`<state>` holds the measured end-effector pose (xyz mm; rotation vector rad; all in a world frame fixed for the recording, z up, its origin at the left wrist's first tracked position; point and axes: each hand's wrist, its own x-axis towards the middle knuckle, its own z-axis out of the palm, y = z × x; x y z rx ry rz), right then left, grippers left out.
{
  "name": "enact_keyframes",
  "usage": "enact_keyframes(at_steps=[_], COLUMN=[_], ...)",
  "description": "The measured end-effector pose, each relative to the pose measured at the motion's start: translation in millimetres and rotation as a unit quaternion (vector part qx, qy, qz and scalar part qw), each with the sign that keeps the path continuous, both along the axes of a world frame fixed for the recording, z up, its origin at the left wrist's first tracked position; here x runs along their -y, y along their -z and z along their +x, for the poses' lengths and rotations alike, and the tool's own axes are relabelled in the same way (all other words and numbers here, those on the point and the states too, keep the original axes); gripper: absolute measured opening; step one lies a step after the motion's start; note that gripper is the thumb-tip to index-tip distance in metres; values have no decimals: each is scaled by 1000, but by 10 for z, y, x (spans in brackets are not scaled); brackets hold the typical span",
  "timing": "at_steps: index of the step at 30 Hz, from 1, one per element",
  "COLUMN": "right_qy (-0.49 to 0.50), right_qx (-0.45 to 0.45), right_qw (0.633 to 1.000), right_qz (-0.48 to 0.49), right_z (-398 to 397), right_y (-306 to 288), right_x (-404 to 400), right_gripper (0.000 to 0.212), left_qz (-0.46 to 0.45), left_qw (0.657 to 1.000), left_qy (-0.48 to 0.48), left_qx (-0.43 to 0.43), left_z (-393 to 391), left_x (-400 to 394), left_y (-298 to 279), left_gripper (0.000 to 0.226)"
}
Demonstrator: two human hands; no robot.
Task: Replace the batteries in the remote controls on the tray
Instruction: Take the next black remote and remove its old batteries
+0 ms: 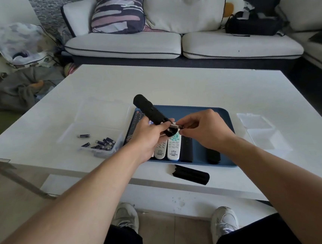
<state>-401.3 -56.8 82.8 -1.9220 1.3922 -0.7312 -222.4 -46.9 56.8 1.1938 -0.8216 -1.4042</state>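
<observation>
A: What lies nearest?

B: Two pale laced shoes [224, 220] on a tiled floor, then the smooth white table [172, 85]. Near its front edge rests a matte black battery cover [191, 174], long and curved, with a notched end.

A: And behind it?

B: A blue tray [224, 114] with rounded corners. On it lie a grey-white remote [160, 151], a white remote with teal buttons [175, 147], a flat black slab-shaped remote [187, 148] and a glossy rounded black one [213, 156], side by side. A dark remote with many keys [136, 122] lies at the tray's left edge, partly hidden.

A: The hands?

B: The left hand [147, 136] is wrapped around a long black remote [151, 113], textured and rounded at the top, held tilted above the tray with its lower end open. The right hand [201, 130] pinches a small cylindrical battery [176, 128] with a shiny wrap at that open end, fingertips drawn close.

A: To the sides?

B: Left of the tray, a clear plastic box [102, 123] holds loose dark-banded batteries [101, 143] in its near corner. Right of it sits another clear plastic container [260, 126], hard to make out.

A: Farthest?

B: A white cushioned sofa [130, 44] with dark piping, a striped pillow [118, 10] and a black bag [253, 24] on it.
</observation>
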Motion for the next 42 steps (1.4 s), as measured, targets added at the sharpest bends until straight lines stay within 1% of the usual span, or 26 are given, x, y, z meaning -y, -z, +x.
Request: enact_keyframes(at_steps=[4,6,10,13,17,21,24,26,28,31,34,35,36,37,39,41,42], right_qy=[-13,-17,-23,-6,15,48,69,78,69,58,40,31,22,16,20,37,38], right_qx=[15,30,79,87,119,154,167,196,235,254,296,308,311,304,254,158,105], right_qw=[1000,999,996,996,992,986,983,977,967,950,910,896,890,895,929,971,985], right_qz=[9,-2,-26,-35,-38,-46,-37,5,68,172,289,318,331,325,268,174,130], right_z=[2,9,29,52,65,88,111,123,131,140,117,106,101,101,102,97,94], right_y=[-8,-18,-38,-39,-48,-68,-81,-86,-80,-70,-80,-93,-98,-97,-60,-10,0], right_x=[-11,-23,-55,-66,-71,-62,-39,-11,12,17,14,2,-9,-20,-26,-12,-4], right_gripper=[20,20,14,10,15,11,10,13,15,14,20,23,27,29,24,17,14], left_qz=[2,6,21,26,37,50,58,60,59,56,54,53,52,51,48,49,48], left_qw=[1000,1000,1000,1000,999,998,997,997,997,997,998,998,998,998,998,998,998], left_qy=[-4,-7,-2,-1,-2,3,11,8,2,-2,-16,-21,-24,-25,-24,-26,-29], left_qx=[-15,-25,-22,-16,-17,-40,-48,-55,-57,-46,-34,-32,-31,-28,-20,-20,-22], left_z=[8,6,-2,-5,-7,-7,-7,-7,-3,10,19,19,22,21,19,10,9], left_x=[0,-4,-15,-20,-13,-22,-29,-34,-33,-33,-24,-22,-23,-19,-22,-22,-20], left_y=[-27,-36,-41,-44,-37,-36,-48,-60,-61,-56,-47,-48,-50,-52,-58,-59,-58], left_gripper=[18,15,13,10,10,11,18,21,21,20,23,24,25,25,26,26,27])
